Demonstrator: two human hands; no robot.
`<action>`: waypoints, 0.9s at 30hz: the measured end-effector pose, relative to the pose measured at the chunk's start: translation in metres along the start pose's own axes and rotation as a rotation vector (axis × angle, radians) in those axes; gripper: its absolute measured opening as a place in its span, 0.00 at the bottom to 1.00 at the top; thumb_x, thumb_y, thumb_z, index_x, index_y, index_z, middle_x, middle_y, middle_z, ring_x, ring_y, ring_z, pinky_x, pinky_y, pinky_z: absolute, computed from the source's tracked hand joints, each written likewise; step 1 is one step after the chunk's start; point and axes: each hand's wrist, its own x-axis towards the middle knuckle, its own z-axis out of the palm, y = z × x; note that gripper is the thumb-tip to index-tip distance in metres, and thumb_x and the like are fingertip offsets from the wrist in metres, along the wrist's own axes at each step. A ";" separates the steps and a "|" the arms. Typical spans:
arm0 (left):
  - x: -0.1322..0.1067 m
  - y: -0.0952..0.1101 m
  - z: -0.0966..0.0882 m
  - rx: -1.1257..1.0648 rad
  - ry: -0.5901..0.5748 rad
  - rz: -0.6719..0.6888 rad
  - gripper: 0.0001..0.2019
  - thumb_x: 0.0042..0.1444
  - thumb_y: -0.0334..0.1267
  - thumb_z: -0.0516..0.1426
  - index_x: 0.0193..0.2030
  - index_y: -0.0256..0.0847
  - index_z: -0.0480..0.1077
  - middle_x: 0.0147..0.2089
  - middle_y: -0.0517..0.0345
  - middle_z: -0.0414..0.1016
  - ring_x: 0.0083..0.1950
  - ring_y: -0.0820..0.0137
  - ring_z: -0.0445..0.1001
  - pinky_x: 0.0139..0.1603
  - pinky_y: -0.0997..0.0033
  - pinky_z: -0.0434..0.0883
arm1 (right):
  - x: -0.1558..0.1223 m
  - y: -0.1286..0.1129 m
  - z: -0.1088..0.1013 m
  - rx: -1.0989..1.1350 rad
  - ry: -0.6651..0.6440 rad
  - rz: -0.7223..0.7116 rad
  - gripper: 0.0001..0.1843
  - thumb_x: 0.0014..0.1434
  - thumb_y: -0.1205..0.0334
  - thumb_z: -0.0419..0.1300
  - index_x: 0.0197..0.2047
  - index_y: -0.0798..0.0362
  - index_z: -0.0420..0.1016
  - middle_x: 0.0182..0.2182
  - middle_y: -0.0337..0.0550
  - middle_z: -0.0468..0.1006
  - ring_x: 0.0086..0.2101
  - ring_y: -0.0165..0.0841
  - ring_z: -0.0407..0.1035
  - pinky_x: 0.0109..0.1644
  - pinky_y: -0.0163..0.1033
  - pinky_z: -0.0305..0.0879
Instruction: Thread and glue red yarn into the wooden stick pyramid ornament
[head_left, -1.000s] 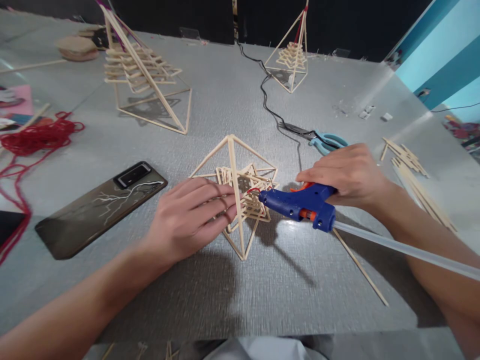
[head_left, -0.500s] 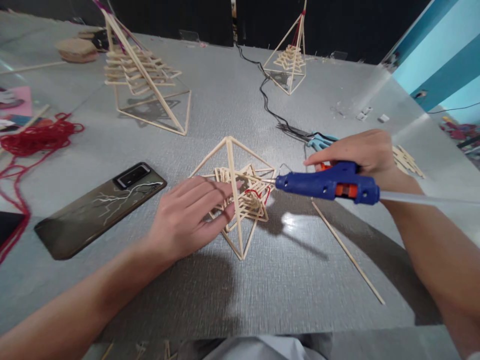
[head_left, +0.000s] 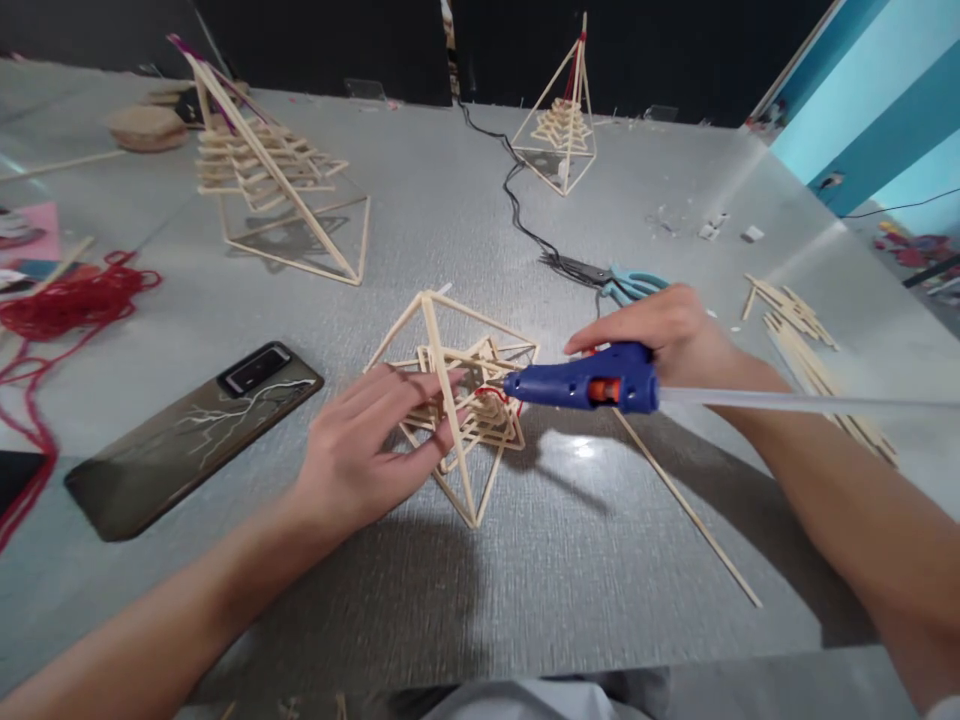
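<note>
Left hand (head_left: 352, 460) splayed, seemingly touching stick pyramid (head_left: 489, 415); right hand (head_left: 667, 330) clamped on glue gun (head_left: 577, 385)

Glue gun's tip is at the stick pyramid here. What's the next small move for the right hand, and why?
Probably a gentle squeeze of the trigger. The right hand holds the glue gun with its tip inside the stick pyramid, beside the red thread at the inner layers, while the left hand braces the frame with spread fingers.

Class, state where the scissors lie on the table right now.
In the head view, the scissors lie right of centre, just beyond the right hand holding the blue glue gun, beside the near end of the black cable.
</note>
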 end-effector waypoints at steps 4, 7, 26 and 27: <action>-0.001 0.001 -0.001 -0.012 -0.016 -0.029 0.16 0.66 0.32 0.65 0.59 0.45 0.76 0.44 0.55 0.86 0.41 0.64 0.84 0.45 0.63 0.80 | 0.003 -0.009 0.007 0.020 -0.063 0.031 0.10 0.67 0.54 0.67 0.43 0.50 0.87 0.30 0.42 0.87 0.27 0.33 0.79 0.32 0.35 0.69; -0.001 0.001 -0.001 -0.008 -0.020 -0.052 0.15 0.67 0.33 0.65 0.58 0.47 0.76 0.44 0.56 0.86 0.40 0.64 0.83 0.44 0.62 0.80 | 0.003 -0.010 0.007 0.023 -0.098 0.056 0.12 0.68 0.52 0.66 0.40 0.50 0.87 0.29 0.42 0.86 0.26 0.32 0.77 0.31 0.34 0.68; -0.002 -0.001 0.001 -0.004 -0.013 -0.034 0.13 0.66 0.33 0.65 0.56 0.42 0.77 0.45 0.54 0.87 0.39 0.65 0.82 0.44 0.64 0.79 | 0.004 -0.016 0.006 0.008 -0.189 0.109 0.10 0.68 0.55 0.65 0.41 0.49 0.87 0.28 0.41 0.84 0.27 0.31 0.74 0.32 0.36 0.64; -0.002 -0.001 0.002 -0.003 -0.012 -0.035 0.13 0.66 0.33 0.65 0.56 0.42 0.77 0.45 0.54 0.87 0.39 0.65 0.82 0.44 0.64 0.79 | 0.004 -0.016 0.006 0.004 -0.191 0.113 0.11 0.68 0.55 0.65 0.40 0.49 0.87 0.28 0.41 0.84 0.27 0.31 0.74 0.32 0.36 0.64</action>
